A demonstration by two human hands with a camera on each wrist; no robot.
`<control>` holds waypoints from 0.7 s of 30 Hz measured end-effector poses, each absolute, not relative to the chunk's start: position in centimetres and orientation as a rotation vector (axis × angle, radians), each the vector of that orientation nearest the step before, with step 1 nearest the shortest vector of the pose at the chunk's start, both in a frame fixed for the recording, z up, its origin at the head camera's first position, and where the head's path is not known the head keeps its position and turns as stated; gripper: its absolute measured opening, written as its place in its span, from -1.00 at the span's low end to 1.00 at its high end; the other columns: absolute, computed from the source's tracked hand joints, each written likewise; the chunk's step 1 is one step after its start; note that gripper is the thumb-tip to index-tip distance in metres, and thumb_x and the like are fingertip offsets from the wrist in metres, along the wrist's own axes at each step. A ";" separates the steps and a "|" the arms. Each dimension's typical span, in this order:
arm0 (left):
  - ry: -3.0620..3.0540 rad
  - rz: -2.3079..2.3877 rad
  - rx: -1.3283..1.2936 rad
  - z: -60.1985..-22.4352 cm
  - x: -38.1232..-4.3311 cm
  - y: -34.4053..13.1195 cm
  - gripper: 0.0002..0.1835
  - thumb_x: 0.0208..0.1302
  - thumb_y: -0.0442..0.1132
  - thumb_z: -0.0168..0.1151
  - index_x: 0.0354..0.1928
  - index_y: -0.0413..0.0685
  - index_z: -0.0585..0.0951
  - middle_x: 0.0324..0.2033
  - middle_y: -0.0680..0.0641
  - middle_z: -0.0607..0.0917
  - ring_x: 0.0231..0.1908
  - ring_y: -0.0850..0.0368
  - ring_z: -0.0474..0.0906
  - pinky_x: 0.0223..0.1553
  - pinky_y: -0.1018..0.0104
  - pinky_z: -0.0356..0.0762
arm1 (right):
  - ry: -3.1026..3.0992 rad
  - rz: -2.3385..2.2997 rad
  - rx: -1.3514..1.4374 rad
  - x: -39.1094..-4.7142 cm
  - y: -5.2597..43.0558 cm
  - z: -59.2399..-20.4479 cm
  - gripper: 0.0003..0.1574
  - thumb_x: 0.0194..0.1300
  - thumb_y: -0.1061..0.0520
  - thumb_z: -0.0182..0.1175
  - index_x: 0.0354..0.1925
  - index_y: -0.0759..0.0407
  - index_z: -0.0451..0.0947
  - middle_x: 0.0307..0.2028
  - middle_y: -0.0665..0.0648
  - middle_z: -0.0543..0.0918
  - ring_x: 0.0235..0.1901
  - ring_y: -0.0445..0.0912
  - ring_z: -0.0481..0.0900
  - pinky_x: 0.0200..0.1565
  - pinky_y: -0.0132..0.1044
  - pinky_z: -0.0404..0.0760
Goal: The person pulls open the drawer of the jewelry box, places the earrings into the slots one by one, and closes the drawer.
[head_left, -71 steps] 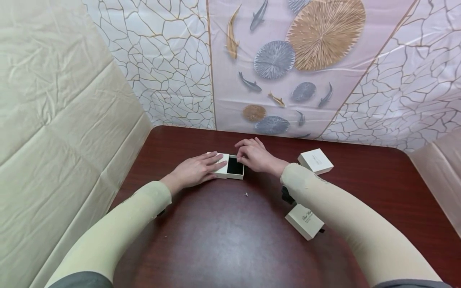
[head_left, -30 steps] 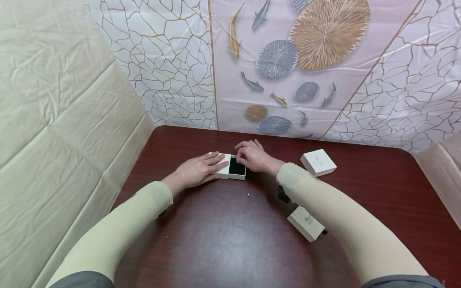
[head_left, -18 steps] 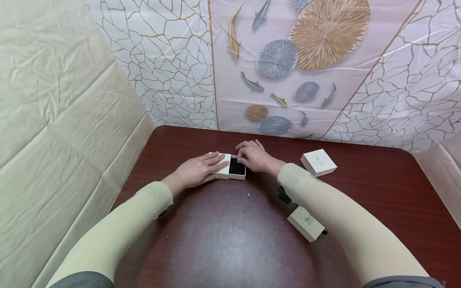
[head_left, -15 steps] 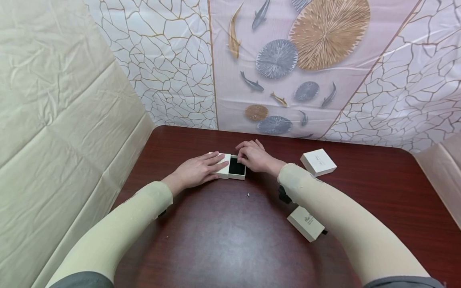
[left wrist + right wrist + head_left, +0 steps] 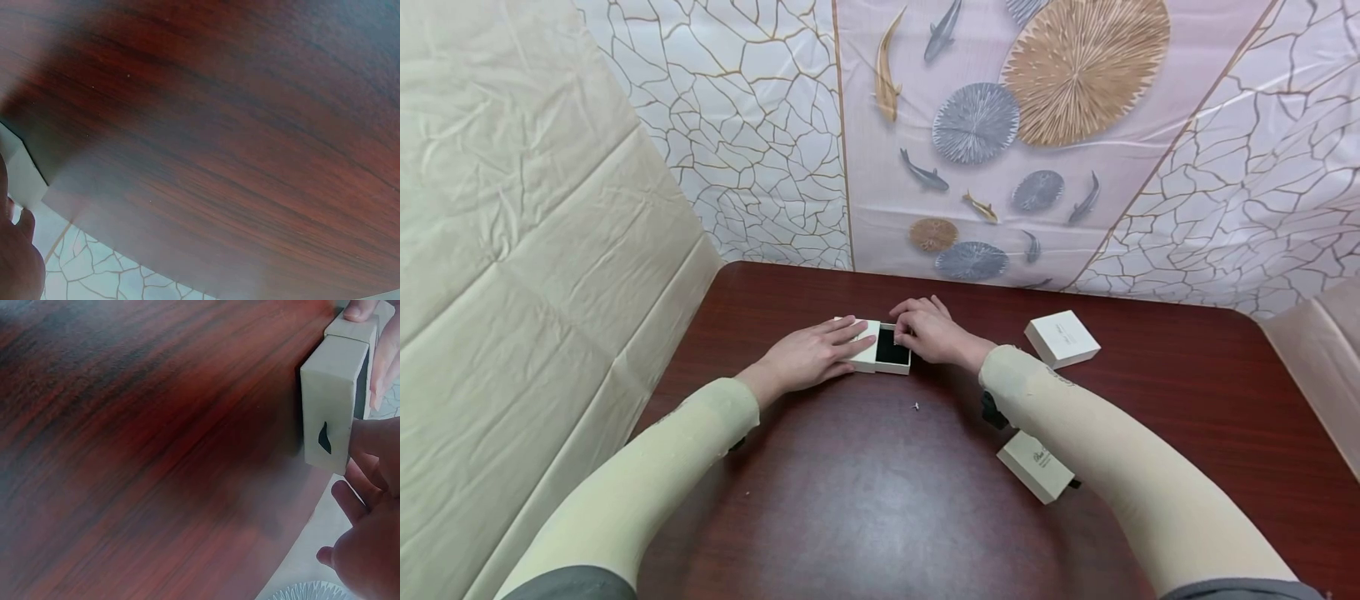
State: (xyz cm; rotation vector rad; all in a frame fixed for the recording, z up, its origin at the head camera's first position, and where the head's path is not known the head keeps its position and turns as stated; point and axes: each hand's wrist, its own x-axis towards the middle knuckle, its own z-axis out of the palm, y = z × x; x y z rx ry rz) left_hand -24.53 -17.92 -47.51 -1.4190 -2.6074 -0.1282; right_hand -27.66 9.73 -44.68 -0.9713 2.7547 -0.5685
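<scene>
A white slide-out box lies at the back of the table, its sleeve (image 5: pixel 867 358) at the left and its drawer (image 5: pixel 892 369), lined in black, pulled partly out to the right. My left hand (image 5: pixel 816 354) rests on the sleeve with fingers straight across the top and thumb along the near side. Over the drawer's right end, my right hand (image 5: pixel 928 332) has curled fingers and pinches a small pale piece (image 5: pixel 895 342) at the black lining. In the right wrist view, a dark pull tab (image 5: pixel 324 437) shows on the drawer's end.
A second white box (image 5: pixel 1063 338) with print stands at the back right. Nearer, a cream box (image 5: pixel 1034 467) with lettering and a black tab lies beside my right forearm. A tiny silvery piece (image 5: pixel 915 407) is on the dark wood table (image 5: pixel 850 517). Patterned cloth hangs behind.
My right hand has shifted slightly down, its fingertips a little further over the black lining. The left hand and the box stay put.
</scene>
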 end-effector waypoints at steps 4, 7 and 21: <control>-2.600 -0.126 -1.421 -47.6 -24.6 -17.9 -0.39 0.55 -0.02 0.31 0.54 0.00 0.50 0.49 -0.21 0.50 0.50 -0.21 0.40 0.51 -0.01 0.38 | 2.763 -0.554 -0.965 -27.6 9.7 -44.7 -0.78 0.56 0.18 0.26 -0.32 0.09 0.66 0.37 0.21 0.56 0.42 0.24 0.39 0.57 0.45 -0.09; -2.598 -0.132 -1.418 -47.6 -24.6 -17.9 -0.39 0.54 -0.03 0.32 0.54 0.00 0.51 0.49 -0.21 0.50 0.50 -0.21 0.40 0.50 -0.02 0.39 | 2.784 -0.533 -0.970 -27.6 9.6 -44.7 -0.78 0.55 0.18 0.27 -0.33 0.08 0.66 0.35 0.20 0.57 0.41 0.23 0.40 0.57 0.46 -0.08; -2.593 -0.140 -1.419 -47.5 -24.4 -17.9 -0.40 0.55 -0.04 0.32 0.53 -0.01 0.51 0.49 -0.22 0.50 0.50 -0.23 0.41 0.50 -0.03 0.38 | 2.954 -0.310 -1.167 -27.3 9.3 -44.8 -0.87 0.42 0.17 0.43 -0.33 0.08 0.71 0.23 0.15 0.66 0.33 0.13 0.48 0.58 0.42 -0.07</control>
